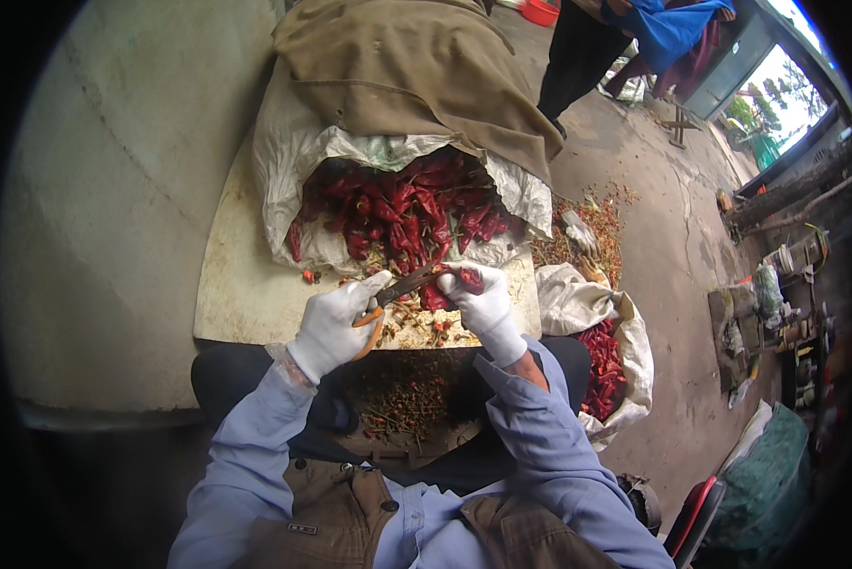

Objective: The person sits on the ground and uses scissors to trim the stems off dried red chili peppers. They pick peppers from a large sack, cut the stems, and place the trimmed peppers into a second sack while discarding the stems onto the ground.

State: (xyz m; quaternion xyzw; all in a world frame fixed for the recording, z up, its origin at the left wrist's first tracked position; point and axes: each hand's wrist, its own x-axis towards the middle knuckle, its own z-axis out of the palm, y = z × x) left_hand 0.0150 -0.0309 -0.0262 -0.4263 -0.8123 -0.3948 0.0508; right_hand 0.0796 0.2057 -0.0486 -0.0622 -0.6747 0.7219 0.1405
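My left hand (333, 323), in a white glove, grips scissors (405, 286) with orange handles. Their dark blades reach right to a dried red chili pepper (470, 279) in my gloved right hand (486, 302). The blades meet the pepper's stem end; whether they are fully closed is hard to see. Just beyond my hands, a white woven sack (284, 206) lies on its side, its mouth towards me, with many dried red chilies (405, 213) spilling out. Cut stems (440, 331) and bits lie on the pale board (248, 299) under my hands.
A brown cloth (412, 71) covers the sack. At the right, an open white sack (636, 355) holds cut chilies (600, 370). Stems (405, 405) litter the floor between my legs. A pale wall (127, 213) stands left; a person (582, 57) is at the upper right.
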